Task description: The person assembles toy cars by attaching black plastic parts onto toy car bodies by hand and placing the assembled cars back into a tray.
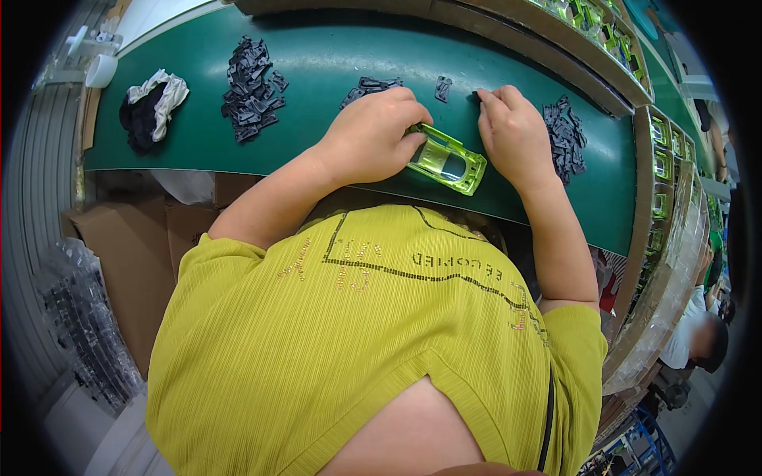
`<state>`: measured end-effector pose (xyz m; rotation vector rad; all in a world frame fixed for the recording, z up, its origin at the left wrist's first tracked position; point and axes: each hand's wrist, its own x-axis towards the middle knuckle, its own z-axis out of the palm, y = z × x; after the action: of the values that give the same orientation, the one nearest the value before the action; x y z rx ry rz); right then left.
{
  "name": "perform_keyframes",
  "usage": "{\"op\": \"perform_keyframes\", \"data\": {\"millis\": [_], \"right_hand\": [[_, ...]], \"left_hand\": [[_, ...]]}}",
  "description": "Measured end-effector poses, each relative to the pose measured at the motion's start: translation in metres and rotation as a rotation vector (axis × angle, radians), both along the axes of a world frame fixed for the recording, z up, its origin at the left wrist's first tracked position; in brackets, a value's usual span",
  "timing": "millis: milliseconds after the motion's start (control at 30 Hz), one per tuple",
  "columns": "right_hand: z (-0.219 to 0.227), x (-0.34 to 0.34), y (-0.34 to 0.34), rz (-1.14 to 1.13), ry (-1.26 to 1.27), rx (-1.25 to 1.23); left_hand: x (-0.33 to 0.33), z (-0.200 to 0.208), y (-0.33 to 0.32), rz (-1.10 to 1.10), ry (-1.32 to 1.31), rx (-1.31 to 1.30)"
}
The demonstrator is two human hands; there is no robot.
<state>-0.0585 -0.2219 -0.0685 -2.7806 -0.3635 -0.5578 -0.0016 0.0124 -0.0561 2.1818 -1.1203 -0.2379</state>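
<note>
My left hand is closed on one end of a bright green plastic frame with an oblong opening, held tilted over the green table near its front edge. To the right, my right hand pinches a small dark plastic piece between thumb and fingers; most of it is hidden. Between the hands, a single dark grey clip-like part lies on the table. Behind my left hand sits a small pile of similar dark parts, partly covered by the hand.
A larger heap of dark parts lies at left, another pile at right. A black and white cloth rests on the table's left end. Cardboard trays with green frames line the right side; a box stands lower left.
</note>
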Motion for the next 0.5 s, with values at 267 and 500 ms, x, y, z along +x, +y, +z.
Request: {"op": "perform_keyframes", "data": {"millis": [267, 500], "right_hand": [[0.029, -0.023, 0.003, -0.083, 0.198, 0.753], [0.025, -0.037, 0.037, 0.112, 0.100, 0.530]], "left_hand": [[-0.004, -0.003, -0.001, 0.109, 0.197, -0.087], [-0.003, -0.005, -0.002, 0.114, 0.325, -0.073]]}}
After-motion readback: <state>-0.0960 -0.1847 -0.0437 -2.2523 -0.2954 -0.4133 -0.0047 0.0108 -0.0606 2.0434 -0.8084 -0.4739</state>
